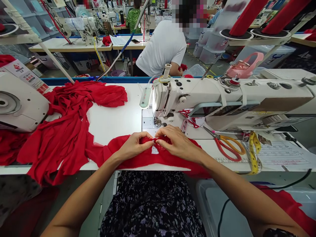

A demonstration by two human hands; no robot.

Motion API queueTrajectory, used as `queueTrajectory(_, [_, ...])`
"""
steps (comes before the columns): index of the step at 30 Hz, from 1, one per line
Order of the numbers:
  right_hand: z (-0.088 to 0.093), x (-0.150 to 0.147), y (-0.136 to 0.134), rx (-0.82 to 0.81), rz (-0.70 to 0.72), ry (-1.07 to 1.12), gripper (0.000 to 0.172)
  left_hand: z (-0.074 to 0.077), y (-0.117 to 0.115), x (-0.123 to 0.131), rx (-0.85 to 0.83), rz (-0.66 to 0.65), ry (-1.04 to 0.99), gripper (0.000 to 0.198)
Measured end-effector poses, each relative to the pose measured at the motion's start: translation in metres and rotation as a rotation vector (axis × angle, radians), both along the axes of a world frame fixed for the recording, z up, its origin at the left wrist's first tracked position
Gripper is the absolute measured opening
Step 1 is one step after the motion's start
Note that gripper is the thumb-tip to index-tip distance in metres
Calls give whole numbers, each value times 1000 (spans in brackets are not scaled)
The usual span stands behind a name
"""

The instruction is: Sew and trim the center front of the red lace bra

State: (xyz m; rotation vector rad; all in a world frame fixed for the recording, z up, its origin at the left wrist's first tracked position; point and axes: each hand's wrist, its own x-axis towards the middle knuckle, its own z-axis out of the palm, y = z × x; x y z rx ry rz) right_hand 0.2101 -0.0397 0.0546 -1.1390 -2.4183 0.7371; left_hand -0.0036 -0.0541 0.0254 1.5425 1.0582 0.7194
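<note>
Both hands pinch a piece of red fabric at the table's front edge, just in front of the sewing machine. My left hand grips it between thumb and index finger. Close beside it, my right hand pinches the same cloth, and the fingertips of both hands nearly meet. A small pale gap shows below the fingertips. Behind the hands sits the machine's presser foot, apart from the cloth being held. To the left, a heap of red fabric pieces spreads over the table and hangs off its edge.
Right of my hands lie scissors with orange and red handles, a yellow tape measure and a written sheet. Red thread cones stand above. A clear plastic bin is below right. A person in white bends beyond the table.
</note>
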Motion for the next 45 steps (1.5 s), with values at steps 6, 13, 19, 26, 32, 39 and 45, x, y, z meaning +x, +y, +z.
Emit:
queueTrajectory(6, [-2, -1, -2, 51, 3, 3, 4, -2, 0, 1, 44, -13, -30, 18])
queueTrajectory(13, [2, -1, 1, -154, 18, 64, 6, -7, -1, -2, 47, -34, -45, 17])
queueTrajectory(19, [3, -2, 6, -247, 38, 81, 9, -2, -1, -6, 3, -50, -35, 18])
queueTrajectory(26, [1, 20, 22, -215, 142, -176, 21, 6, 4, -16, 193, -148, 367, 20])
queueTrajectory(32, [-17, 21, 21, -140, -38, -275, 20, -17, -36, 11, 974, 111, 740, 27])
queueTrajectory(39, [-31, -7, 20, 21, -22, -178, 14, -49, -66, 20, 989, 64, 752, 51])
queueTrajectory(45, [-51, -17, 38, 13, -25, -114, 13, -51, -64, 15, 966, 29, 788, 48])
